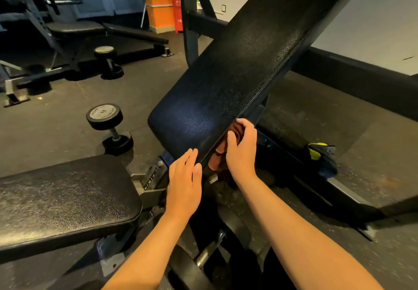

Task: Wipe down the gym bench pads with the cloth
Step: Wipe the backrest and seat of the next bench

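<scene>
The right hand (241, 151) curls its fingers round a reddish-brown cloth (214, 160) and presses it to the right side edge of the tilted back pad (237, 68), near its lower end. The left hand (184, 183) lies flat and empty, fingers straight, on that same lower end. The wipe looks to be partway through on the back pad's edge; its long upper stretch and the seat pad (63, 199) below its lower end likely remain, though nothing shows which parts are already clean.
</scene>
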